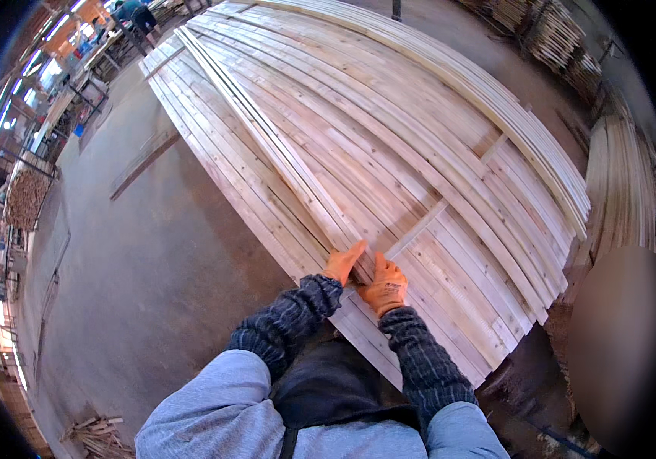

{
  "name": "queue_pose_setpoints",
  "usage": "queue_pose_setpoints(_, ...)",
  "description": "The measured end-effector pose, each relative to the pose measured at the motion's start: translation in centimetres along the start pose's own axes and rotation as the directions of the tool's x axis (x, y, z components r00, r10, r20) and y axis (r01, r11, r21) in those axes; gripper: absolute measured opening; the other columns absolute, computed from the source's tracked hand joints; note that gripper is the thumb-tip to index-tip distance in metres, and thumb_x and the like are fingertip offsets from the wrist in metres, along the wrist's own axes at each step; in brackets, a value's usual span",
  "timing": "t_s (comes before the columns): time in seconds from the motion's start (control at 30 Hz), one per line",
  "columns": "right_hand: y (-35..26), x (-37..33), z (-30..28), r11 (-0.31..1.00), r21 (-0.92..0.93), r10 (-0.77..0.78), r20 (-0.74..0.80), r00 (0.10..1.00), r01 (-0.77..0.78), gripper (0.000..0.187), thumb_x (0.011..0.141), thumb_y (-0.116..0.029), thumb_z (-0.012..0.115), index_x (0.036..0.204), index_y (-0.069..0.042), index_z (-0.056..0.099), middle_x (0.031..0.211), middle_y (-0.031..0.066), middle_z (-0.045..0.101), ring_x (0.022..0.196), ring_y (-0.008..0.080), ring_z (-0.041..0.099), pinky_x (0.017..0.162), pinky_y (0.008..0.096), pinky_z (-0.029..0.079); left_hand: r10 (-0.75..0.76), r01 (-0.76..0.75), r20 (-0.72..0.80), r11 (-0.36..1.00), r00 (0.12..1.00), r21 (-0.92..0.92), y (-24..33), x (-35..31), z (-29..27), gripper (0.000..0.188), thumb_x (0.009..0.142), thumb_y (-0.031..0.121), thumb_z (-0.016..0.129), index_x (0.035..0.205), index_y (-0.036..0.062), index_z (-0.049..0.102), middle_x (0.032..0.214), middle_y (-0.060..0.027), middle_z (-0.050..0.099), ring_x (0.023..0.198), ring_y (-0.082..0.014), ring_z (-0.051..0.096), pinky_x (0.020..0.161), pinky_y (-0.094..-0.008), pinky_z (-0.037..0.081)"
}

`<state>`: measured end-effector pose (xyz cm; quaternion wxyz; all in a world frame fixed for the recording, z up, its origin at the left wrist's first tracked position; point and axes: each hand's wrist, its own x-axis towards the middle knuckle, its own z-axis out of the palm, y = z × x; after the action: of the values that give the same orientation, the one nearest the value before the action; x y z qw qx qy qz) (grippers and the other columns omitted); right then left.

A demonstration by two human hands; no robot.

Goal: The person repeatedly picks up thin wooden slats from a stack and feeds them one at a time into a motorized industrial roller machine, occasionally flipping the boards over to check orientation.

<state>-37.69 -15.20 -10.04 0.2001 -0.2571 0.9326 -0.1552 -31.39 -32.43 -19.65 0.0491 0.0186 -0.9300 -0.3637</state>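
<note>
Both my hands, in orange gloves, are at the near end of a few long, narrow wooden boards (pixel 265 138). My left hand (pixel 343 262) grips the boards from the left, its thumb or finger pointing up along their side. Closed on the right side of the same end is my right hand (pixel 385 285). These boards slant away toward the far left, across a wide layer of planks (pixel 458 283). Where my gloves cover the board ends, their exact number is hidden. Just right of my hands, a short crosspiece (pixel 418 228) lies between rows of planks.
Further long boards (pixel 527 126) are piled along the layer's right edge. Stacked lumber (pixel 622 176) stands beyond on the right. On the concrete floor (pixel 160 245) to the left lies a dark beam (pixel 144 164); wood scraps (pixel 101 436) lie at lower left. A person (pixel 138 15) is far off at upper left.
</note>
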Motion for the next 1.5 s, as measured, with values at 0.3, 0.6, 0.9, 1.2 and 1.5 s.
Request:
queue_pose_setpoints(0.3,12.5,-18.1,-7.0,0.982,-0.027,0.188,-0.010,0.982,-0.188,0.095,0.070,-0.035,0.087,0.152,-0.010,0.045,0.138,0.0163,0.061,0.128,0.0362,0.056,0.109,0.0456,0.045,-0.092,0.125,-0.153,0.966,0.984,0.227,6.6,0.8,-16.7,0.089,0.083,0.029,0.080,0.156,0.0023,0.036,0.151,-0.0249,0.047,0.138,-0.0364,0.049,0.113,-0.0448,0.045)
queue_pose_setpoints(0.6,24.6,-50.3,-7.7,0.812,-0.226,0.483,-0.257,0.837,-0.538,0.080,0.056,-0.007,0.084,0.132,-0.007,0.059,0.128,0.0173,0.061,0.122,0.0404,0.055,0.108,0.0508,0.043,0.212,-0.476,0.441,0.574,0.872,0.666,-2.4,9.9,-25.3,0.097,0.066,0.014,0.087,0.154,0.0114,0.047,0.158,-0.0147,0.046,0.149,-0.0337,0.039,0.123,-0.0480,0.031)
queue_pose_setpoints(0.9,27.6,-65.4,2.0,0.607,-0.151,0.690,-0.386,0.612,-0.780,0.075,0.063,-0.001,0.077,0.135,-0.015,0.061,0.141,0.0103,0.060,0.143,0.0317,0.046,0.126,0.0458,0.031,0.483,-0.757,0.625,0.586,0.614,0.290,2.3,3.1,-18.1,0.070,0.049,0.018,0.090,0.113,0.0039,0.066,0.108,-0.0167,0.066,0.103,-0.0393,0.062,0.090,-0.0489,0.047)
queue_pose_setpoints(1.2,27.6,-73.3,-0.3,0.498,0.036,0.825,-0.329,0.460,-0.866,0.095,0.070,-0.006,0.082,0.156,-0.018,0.042,0.158,0.0094,0.045,0.154,0.0317,0.031,0.130,0.0458,0.025,0.362,-0.811,0.757,0.456,0.544,0.365,19.4,-8.5,-10.7,0.048,0.082,0.031,0.072,0.123,0.0061,0.069,0.099,-0.0149,0.070,0.099,-0.0381,0.066,0.091,-0.0549,0.050)
queue_pose_setpoints(1.5,24.9,-70.5,3.4,0.886,0.093,0.448,-0.432,0.783,-0.455,0.104,0.059,-0.005,0.077,0.157,-0.020,0.044,0.152,0.0105,0.053,0.146,0.0317,0.045,0.128,0.0515,0.025,0.515,-0.725,0.627,0.678,0.585,0.120,30.1,-21.1,4.0,0.061,0.059,0.035,0.084,0.108,0.0053,0.063,0.099,-0.0183,0.063,0.098,-0.0425,0.060,0.087,-0.0511,0.045)
